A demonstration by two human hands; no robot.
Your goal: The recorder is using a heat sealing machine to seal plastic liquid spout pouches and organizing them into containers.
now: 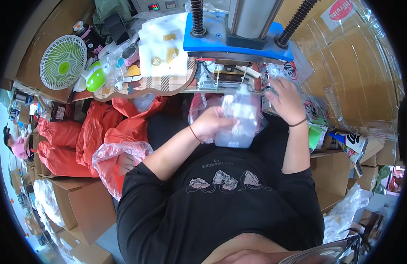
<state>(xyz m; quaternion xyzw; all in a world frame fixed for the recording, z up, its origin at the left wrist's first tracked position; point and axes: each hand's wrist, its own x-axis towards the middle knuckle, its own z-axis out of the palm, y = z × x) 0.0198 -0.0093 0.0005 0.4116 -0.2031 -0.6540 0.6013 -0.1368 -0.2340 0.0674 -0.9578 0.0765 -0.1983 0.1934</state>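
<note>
I had the left hand [208, 124], fingers clamped on a translucent rectangular plastic bag [239, 115] over the lap [273, 135], the right hand [285, 100] angled leftward near the blue metal press [212, 38], blurred fingers seemingly apart.

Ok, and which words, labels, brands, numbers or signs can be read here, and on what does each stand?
Wording left uncopied; only places given:
Red oval sticker on the large carton: large pale lettering, readable.
Display at the top: lit digits, small.
Black shirt: pale lettering, partly readable.
Translucent packet in the left hand: markings too blurred to read.
</note>
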